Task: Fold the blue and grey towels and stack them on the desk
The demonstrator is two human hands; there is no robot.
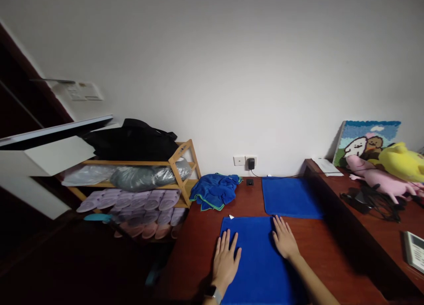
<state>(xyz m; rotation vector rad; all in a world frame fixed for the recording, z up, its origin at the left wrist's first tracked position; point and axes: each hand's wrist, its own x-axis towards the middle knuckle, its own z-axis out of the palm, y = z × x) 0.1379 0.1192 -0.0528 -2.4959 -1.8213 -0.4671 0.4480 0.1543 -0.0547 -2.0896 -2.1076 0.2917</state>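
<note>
A blue cloth point(256, 256) lies spread flat on the reddish-brown desk point(197, 252). My left hand point(225, 260) rests palm down over its left edge, fingers spread. On the cloth's upper right edge lies my right hand point(284, 238), also flat with fingers stretched out. A small white tag point(231, 216) sticks out at the cloth's upper left corner. Farther back, a second blue cloth point(291, 197) is laid flat against the wall side. To its left sits a crumpled pile of blue cloth point(215, 190) with green edging.
Left of the desk stands a wooden rack point(180, 163) holding a black bag point(135, 141), plastic-wrapped bundles and several slippers point(145, 200). A black plug adapter point(251, 163) sits in the wall socket. On the raised right surface are plush toys point(377, 177), cables point(377, 203) and a calculator-like device point(415, 252).
</note>
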